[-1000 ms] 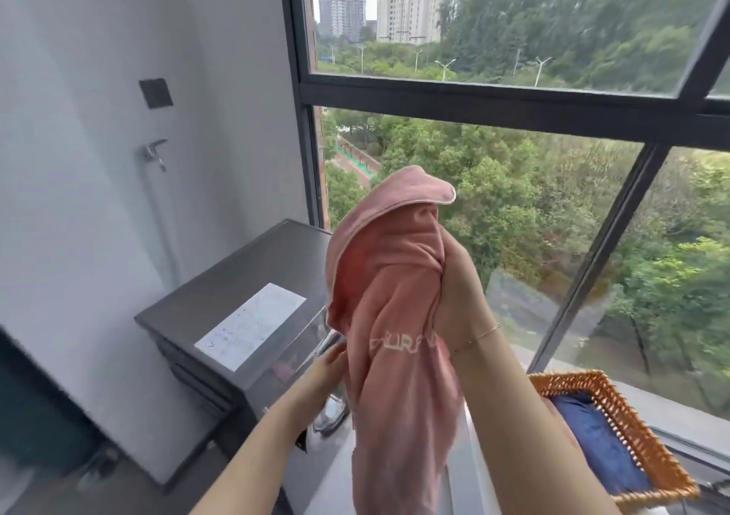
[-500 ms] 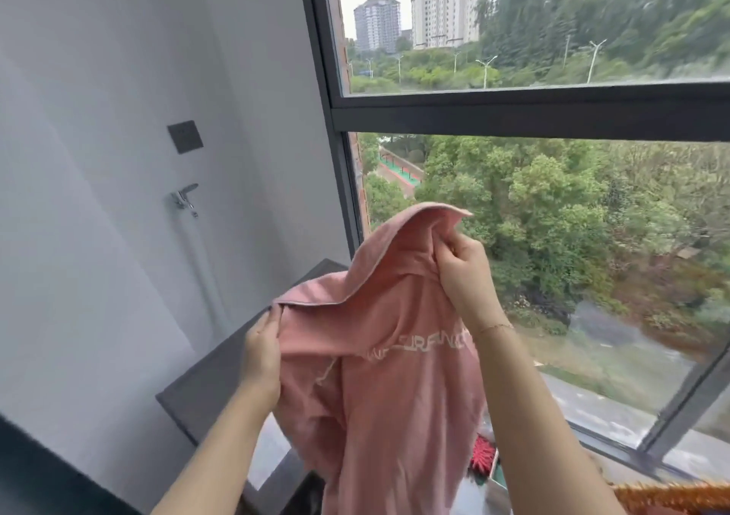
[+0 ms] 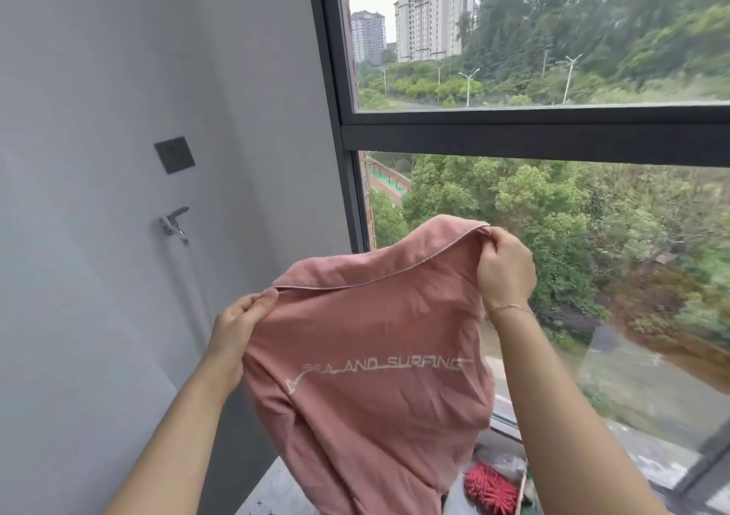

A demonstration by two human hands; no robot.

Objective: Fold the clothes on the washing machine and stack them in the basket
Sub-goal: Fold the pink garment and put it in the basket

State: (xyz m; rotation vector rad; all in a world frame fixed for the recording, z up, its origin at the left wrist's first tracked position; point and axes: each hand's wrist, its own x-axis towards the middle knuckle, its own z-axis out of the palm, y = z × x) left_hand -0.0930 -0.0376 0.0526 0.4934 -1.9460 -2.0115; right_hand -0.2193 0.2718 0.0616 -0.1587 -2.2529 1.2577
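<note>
A pink garment (image 3: 375,376) with white lettering across it hangs in the air in front of me, spread between both hands. My left hand (image 3: 237,325) pinches its piped top edge at the left. My right hand (image 3: 503,265) grips the same edge higher up at the right, a thin bracelet on its wrist. The cloth falls loose below and hides what stands behind it. Neither the washing machine top nor the basket shows clearly in this view.
A grey wall with a dark switch plate (image 3: 174,155) and a metal tap (image 3: 174,224) is on the left. A large dark-framed window (image 3: 533,135) fills the right. A red bristly brush (image 3: 490,489) lies on the grey ledge (image 3: 272,491) below.
The garment was bunched in my right hand; my left hand took its edge and both hands pulled it wide. The view tilted up, so the machine and basket left the frame.
</note>
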